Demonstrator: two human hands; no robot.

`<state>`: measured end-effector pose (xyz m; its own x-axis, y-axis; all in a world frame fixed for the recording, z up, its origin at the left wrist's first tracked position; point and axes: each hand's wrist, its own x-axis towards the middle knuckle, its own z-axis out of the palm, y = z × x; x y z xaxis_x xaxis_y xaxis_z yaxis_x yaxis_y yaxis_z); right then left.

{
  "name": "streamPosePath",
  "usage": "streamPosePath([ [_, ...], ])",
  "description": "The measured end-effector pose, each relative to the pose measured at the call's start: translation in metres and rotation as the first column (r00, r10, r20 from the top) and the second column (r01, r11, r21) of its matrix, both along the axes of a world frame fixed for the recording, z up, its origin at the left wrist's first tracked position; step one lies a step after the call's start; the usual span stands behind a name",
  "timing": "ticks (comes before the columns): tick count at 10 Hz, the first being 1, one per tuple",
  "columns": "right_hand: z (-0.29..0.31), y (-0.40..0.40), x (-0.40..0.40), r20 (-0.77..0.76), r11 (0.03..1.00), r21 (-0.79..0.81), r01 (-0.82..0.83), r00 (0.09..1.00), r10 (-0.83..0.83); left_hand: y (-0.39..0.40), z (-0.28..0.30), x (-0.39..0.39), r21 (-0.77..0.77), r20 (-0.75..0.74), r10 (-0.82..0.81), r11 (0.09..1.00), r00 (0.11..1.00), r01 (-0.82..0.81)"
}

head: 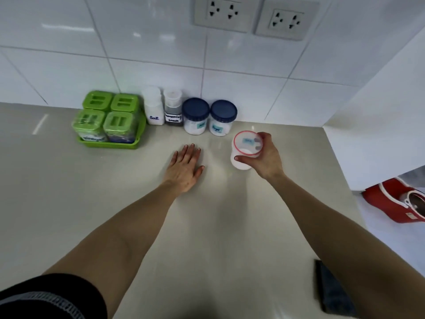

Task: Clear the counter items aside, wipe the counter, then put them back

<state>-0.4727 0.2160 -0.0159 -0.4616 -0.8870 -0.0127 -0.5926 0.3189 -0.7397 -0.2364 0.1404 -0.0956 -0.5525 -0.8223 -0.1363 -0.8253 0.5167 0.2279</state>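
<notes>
While the right hand (264,155) holds the pink-rimmed tub (246,148) with thumb and fingers curled round its lid end, the left hand (186,166) lies flat on the counter (207,226), fingers straight and close together, holding nothing. Whether the tub is resting on the counter or just off it cannot be told; it sits just in front and to the right of the row along the wall. Judging by that tidy row and the dark cloth (331,291) lying near the front right edge, the step in hand looks like putting things back, with this tub probably the last, though it could equally be the first one coming away.

If it is going back, the next move calls for carrying the tub to the open spot beside the right blue-lid jar (222,117) and setting it down upright, without knocking that jar.

As for the containers:
- the tub is pale and translucent, with a small blue label on its lid; its contents cannot be made out
- two blue-lid jars, the left one (196,116) included, each hold something white and bear a blue label
- a white bottle (153,107) marked "Salt"
- a clear shaker (173,107) with dark seeds in its lower part and a handwritten label
- a green tray (110,143) holding four green-lid boxes (102,113), close together; what is in them is unclear
</notes>
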Motion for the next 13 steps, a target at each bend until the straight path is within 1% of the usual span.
streamPosePath([
  [2, -0.006, -0.044, -0.039, 0.003, 1.0, 0.007, 0.028, 1.0, -0.028, -0.002, -0.015, -0.017, -0.041, 0.05, 0.018, 0.999, 0.999, -0.016],
  [3, -0.01, -0.065, -0.051, 0.036, 0.998, 0.023, 0.059, 0.998, -0.06, -0.001, -0.018, -0.017, -0.075, 0.057, 0.024, 0.997, 0.998, -0.019],
  [5, -0.017, -0.089, -0.059, 0.041, 0.997, 0.046, 0.054, 0.998, -0.056, 0.001, -0.02, -0.018, -0.099, 0.048, 0.039, 0.994, 0.998, -0.035],
  [6, -0.018, -0.096, -0.059, 0.05, 0.997, 0.046, 0.06, 0.997, -0.063, 0.0, -0.021, -0.018, -0.102, 0.045, 0.039, 0.994, 0.998, -0.034],
  [9, -0.021, -0.114, -0.061, 0.143, 0.998, 0.027, 0.065, 0.987, -0.068, 0.0, -0.02, -0.018, -0.085, 0.049, 0.035, 0.996, 0.998, -0.031],
  [13, -0.023, -0.12, -0.057, 0.204, 0.998, 0.037, 0.058, 0.977, -0.064, 0.0, -0.018, -0.019, -0.078, 0.07, 0.014, 0.997, 0.997, -0.008],
])
